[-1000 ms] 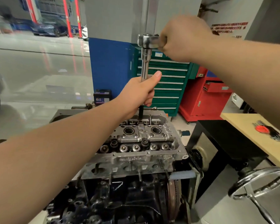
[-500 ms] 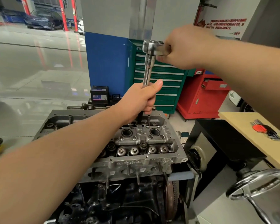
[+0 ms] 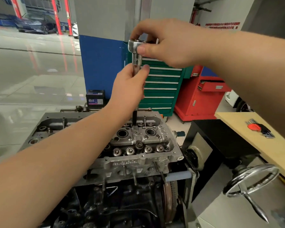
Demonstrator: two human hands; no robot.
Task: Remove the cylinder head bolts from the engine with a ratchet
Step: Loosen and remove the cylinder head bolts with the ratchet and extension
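Behind us stood a green tool chest (image 3: 161, 89) on the glossy workshop floor. Our right hand (image 3: 168, 41) pinched the ratchet (image 3: 135, 45) head, our left hand (image 3: 130, 86) wrapped its long extension (slightly blurred), which stood upright with its dark tip on the cylinder head (image 3: 138, 145) atop the engine (image 3: 115, 203).

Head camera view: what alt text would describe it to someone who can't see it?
Two bare hands hold a ratchet upright on a long extension reaching down into a cylinder head: the right hand pinches the ratchet's head, the left hand grips the extension. Behind stand a green tool cabinet and a red one.
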